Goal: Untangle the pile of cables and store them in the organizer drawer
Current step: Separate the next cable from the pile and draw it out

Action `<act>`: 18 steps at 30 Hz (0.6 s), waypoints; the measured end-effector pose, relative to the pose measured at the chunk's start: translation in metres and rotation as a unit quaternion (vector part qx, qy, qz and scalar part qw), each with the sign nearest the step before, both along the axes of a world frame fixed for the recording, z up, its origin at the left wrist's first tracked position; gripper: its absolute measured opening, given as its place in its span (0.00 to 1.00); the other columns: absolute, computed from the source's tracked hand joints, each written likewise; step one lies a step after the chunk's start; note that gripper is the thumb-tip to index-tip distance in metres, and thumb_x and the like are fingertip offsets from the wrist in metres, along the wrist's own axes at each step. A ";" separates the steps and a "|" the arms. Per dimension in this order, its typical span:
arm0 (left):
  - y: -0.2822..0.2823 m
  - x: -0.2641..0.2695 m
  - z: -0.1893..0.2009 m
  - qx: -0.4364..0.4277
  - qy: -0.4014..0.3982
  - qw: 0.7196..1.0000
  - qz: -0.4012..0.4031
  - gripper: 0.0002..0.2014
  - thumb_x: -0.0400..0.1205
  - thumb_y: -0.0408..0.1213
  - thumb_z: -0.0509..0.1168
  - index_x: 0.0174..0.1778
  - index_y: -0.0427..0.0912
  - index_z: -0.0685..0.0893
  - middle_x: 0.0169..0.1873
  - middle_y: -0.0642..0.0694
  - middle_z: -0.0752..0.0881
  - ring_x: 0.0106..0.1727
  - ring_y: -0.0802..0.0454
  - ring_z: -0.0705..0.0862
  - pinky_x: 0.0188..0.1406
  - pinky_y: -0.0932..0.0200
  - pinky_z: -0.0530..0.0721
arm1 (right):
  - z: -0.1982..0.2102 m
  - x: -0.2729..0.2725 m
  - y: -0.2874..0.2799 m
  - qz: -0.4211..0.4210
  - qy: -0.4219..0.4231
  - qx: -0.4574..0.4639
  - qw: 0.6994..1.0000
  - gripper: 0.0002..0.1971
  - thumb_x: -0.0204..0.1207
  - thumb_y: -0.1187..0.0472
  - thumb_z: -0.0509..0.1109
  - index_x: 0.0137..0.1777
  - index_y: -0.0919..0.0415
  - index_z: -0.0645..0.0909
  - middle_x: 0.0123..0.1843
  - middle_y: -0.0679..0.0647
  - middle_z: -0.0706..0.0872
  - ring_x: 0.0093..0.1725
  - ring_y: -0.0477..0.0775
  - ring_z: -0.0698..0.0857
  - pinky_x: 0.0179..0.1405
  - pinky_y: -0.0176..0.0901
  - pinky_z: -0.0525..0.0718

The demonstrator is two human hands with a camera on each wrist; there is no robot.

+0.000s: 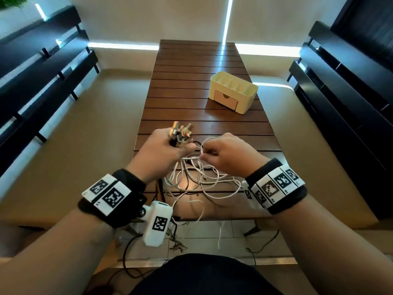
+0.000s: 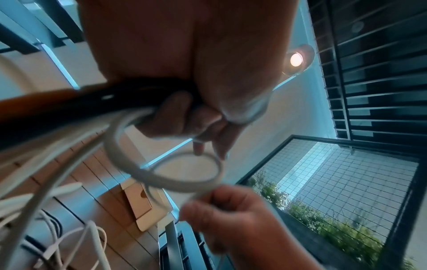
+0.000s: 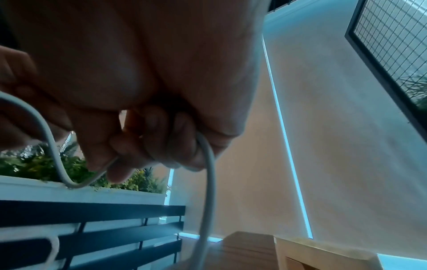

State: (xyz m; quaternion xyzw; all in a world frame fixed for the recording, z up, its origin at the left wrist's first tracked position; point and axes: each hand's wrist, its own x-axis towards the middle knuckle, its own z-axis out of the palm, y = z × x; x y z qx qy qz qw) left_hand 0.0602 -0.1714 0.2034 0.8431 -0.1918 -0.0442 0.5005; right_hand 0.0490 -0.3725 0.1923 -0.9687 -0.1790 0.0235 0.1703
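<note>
A tangle of white and dark cables (image 1: 197, 182) lies on the near end of the wooden slat table (image 1: 191, 67). My left hand (image 1: 180, 145) is raised above it and grips a bunch of cable ends, their metal plugs (image 1: 180, 132) sticking up out of the fist. In the left wrist view its fingers (image 2: 175, 113) curl round a black cable and a white one. My right hand (image 1: 205, 155) pinches a white cable loop (image 1: 207, 142) just beside the left hand; the same loop (image 2: 184, 175) shows from the left wrist. The yellow organizer (image 1: 251, 90) stands farther back on the right, its drawer (image 1: 225, 100) closed.
Some cables hang over the table's near edge toward the tiled floor (image 1: 234, 237). Dark benches (image 1: 42, 81) run along the left and dark shelving (image 1: 350, 92) along the right. Bare tabletop lies between the pile and the organizer.
</note>
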 end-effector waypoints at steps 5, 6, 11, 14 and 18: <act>-0.005 0.000 -0.003 0.036 0.050 0.994 -0.096 0.17 0.83 0.36 0.72 0.29 0.45 0.76 0.19 0.59 0.74 0.21 0.63 0.69 0.24 0.70 0.66 | 0.009 0.000 0.001 0.017 -0.060 0.116 0.991 0.06 0.81 0.58 0.72 0.45 0.59 0.86 0.34 0.44 0.83 0.32 0.43 0.78 0.36 0.35 0.74; -0.005 0.000 -0.002 0.047 0.040 0.994 -0.094 0.18 0.83 0.36 0.72 0.28 0.47 0.75 0.19 0.60 0.74 0.22 0.63 0.68 0.24 0.69 0.66 | 0.008 -0.002 -0.001 0.009 -0.056 0.146 0.988 0.04 0.81 0.59 0.73 0.46 0.58 0.86 0.34 0.41 0.84 0.32 0.40 0.80 0.35 0.28 0.72; -0.011 -0.002 -0.006 0.017 -0.041 0.998 -0.041 0.12 0.82 0.39 0.73 0.34 0.45 0.80 0.24 0.58 0.76 0.26 0.62 0.73 0.27 0.70 0.69 | 0.012 -0.008 0.000 -0.009 -0.032 0.271 0.962 0.01 0.81 0.61 0.73 0.48 0.58 0.86 0.31 0.40 0.82 0.29 0.39 0.79 0.32 0.27 0.73; -0.011 -0.002 -0.011 -0.046 -0.070 0.997 0.002 0.05 0.82 0.36 0.74 0.47 0.39 0.87 0.36 0.51 0.85 0.37 0.56 0.83 0.37 0.61 0.81 | 0.015 -0.005 -0.006 -0.018 -0.002 0.316 0.949 0.02 0.82 0.61 0.72 0.49 0.55 0.85 0.35 0.44 0.84 0.32 0.40 0.77 0.36 0.33 0.77; -0.011 -0.002 -0.006 -0.056 -0.053 0.996 -0.033 0.03 0.82 0.34 0.73 0.45 0.44 0.85 0.34 0.57 0.85 0.35 0.62 0.82 0.35 0.69 0.78 | 0.014 -0.005 -0.006 0.001 0.047 0.386 0.921 0.03 0.82 0.66 0.71 0.50 0.58 0.85 0.37 0.46 0.85 0.33 0.45 0.81 0.37 0.40 0.82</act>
